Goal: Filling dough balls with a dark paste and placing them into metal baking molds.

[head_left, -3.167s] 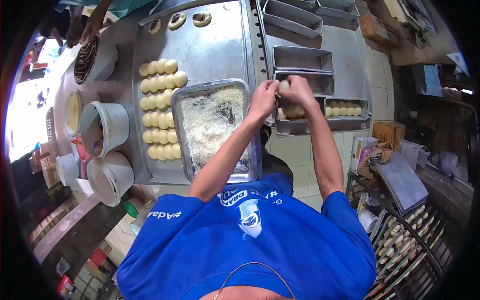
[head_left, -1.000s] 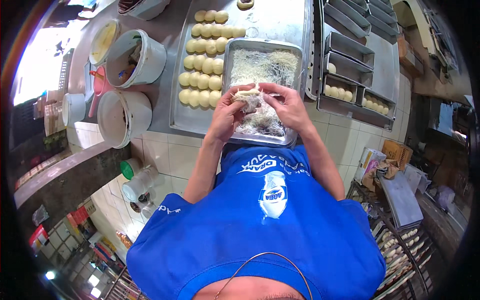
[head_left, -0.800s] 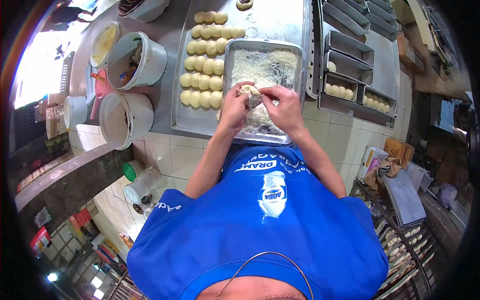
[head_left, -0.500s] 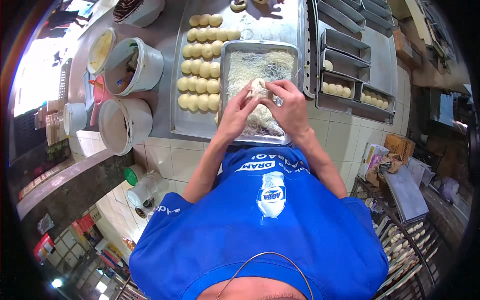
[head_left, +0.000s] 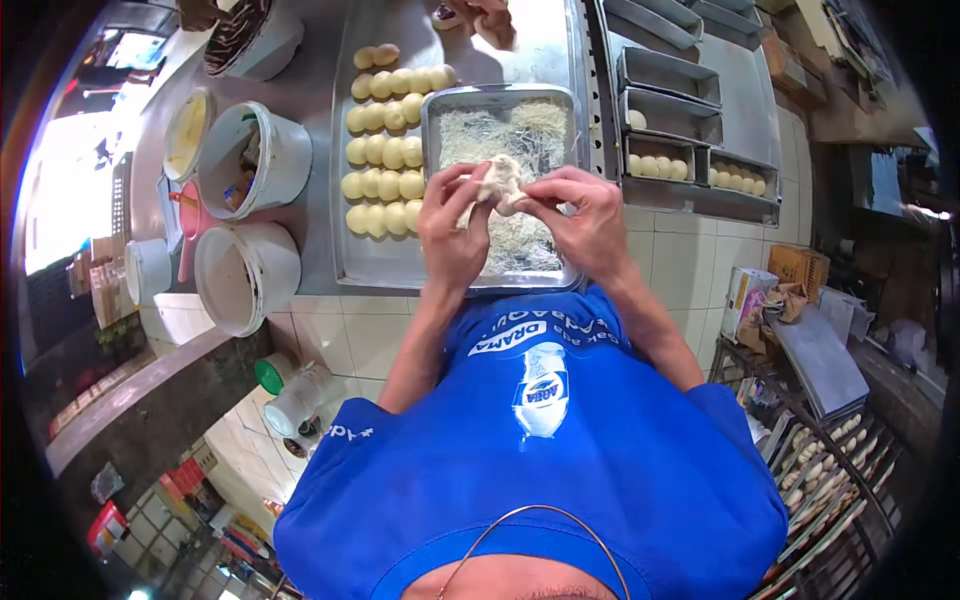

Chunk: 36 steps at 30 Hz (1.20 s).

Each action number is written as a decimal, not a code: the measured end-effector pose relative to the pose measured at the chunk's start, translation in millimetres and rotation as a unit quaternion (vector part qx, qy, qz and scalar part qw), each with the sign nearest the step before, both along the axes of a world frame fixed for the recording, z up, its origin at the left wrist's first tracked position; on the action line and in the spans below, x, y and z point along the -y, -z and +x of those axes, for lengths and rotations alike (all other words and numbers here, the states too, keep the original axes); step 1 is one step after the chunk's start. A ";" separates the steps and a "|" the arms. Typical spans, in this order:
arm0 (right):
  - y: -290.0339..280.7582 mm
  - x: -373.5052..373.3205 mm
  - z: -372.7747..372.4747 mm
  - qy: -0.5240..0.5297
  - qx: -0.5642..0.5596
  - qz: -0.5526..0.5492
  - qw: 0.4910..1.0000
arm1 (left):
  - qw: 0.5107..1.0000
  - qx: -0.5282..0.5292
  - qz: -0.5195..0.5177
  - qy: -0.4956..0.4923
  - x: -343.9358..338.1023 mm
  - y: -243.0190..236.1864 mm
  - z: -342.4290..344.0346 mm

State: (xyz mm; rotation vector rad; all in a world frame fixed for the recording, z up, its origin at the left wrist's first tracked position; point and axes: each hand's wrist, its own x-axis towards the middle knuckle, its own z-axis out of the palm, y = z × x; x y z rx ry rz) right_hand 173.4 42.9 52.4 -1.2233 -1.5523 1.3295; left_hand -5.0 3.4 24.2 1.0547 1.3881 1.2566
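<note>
Since half a second ago the two hands have stayed together over the tray of shredded filling (head_left: 500, 140), the dough piece now pinched a little higher between the fingertips. The left hand (head_left: 452, 232) and right hand (head_left: 582, 218) both grip the dough piece (head_left: 497, 182), fingers closed on its edges from either side, so it sits between them just above the shreds. Rows of pale dough balls (head_left: 385, 150) lie on the large metal sheet (head_left: 362, 262) just left of the tray. Two white buckets (head_left: 255, 215) stand further left, and narrow loaf tins (head_left: 690, 160) holding small dough balls sit to the right.
</note>
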 end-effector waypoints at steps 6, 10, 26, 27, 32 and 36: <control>-1.1 -10.1 20.2 -0.061 -0.090 -0.126 0.986 | 0.924 -0.259 0.184 0.214 -0.6 -20.5 -13.0; -2.9 -5.5 21.6 -0.080 -0.052 -0.112 0.989 | 0.922 -0.244 0.187 0.234 -1.6 -17.5 -14.8; -19.0 8.7 7.2 -0.040 0.026 0.019 0.999 | 0.978 -0.095 0.152 0.109 1.4 -11.9 -8.4; -19.5 8.1 7.3 -0.057 0.033 0.036 0.997 | 0.976 -0.103 0.162 0.105 0.5 -6.7 -11.1; -20.0 3.7 9.7 -0.070 0.019 0.117 0.990 | 0.957 -0.104 0.240 0.126 7.0 9.5 -10.2; -19.7 4.1 6.6 -0.045 0.024 0.148 0.988 | 0.975 -0.074 0.194 0.075 15.0 -6.3 10.6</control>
